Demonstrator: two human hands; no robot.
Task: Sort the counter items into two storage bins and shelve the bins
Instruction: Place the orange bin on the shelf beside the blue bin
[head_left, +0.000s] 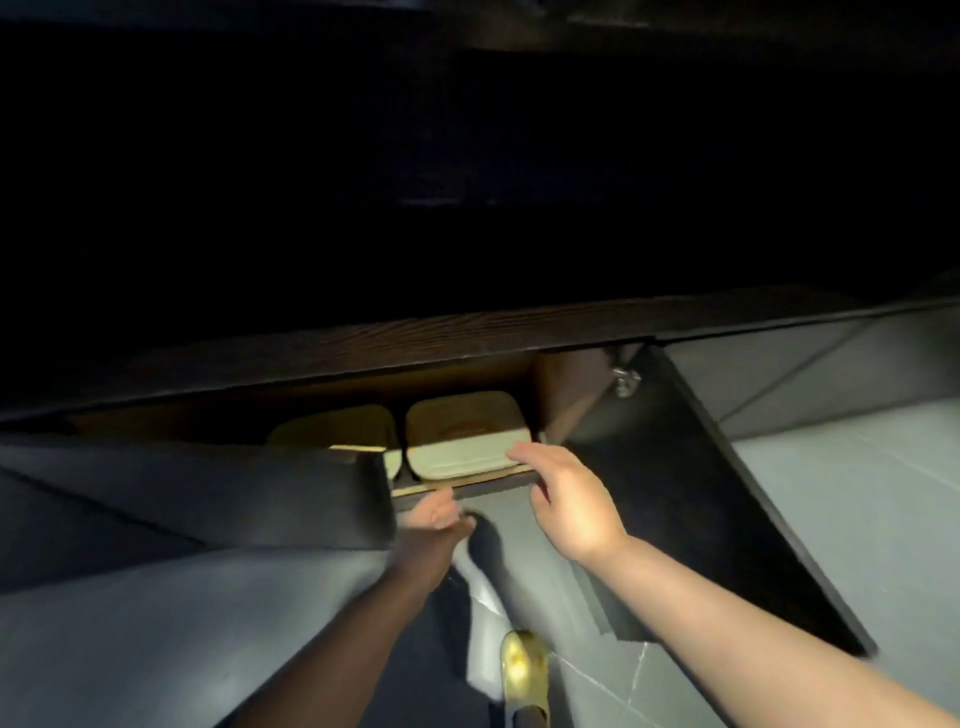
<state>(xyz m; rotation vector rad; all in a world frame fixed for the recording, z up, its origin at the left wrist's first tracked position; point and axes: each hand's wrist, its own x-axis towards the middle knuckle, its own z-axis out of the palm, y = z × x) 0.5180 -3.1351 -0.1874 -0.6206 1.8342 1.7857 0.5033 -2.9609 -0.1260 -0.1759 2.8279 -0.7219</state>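
With both hands loose, the right hand (566, 499) touching the pale rounded plastic bin (467, 441), a hurried push could jam it against its seemingly identical neighbour bin (337, 428) or the dark open cabinet door (691, 493), while the left hand (436, 517) holds nothing.

Pale bins, dark cabinet

Two cream bins (462, 441) on tan shelf (467, 475); dark brown wood-grain counter edge (467, 332); black cabinet doors (701, 493); grey floor tiles (857, 493); yellow slipper (522, 670).
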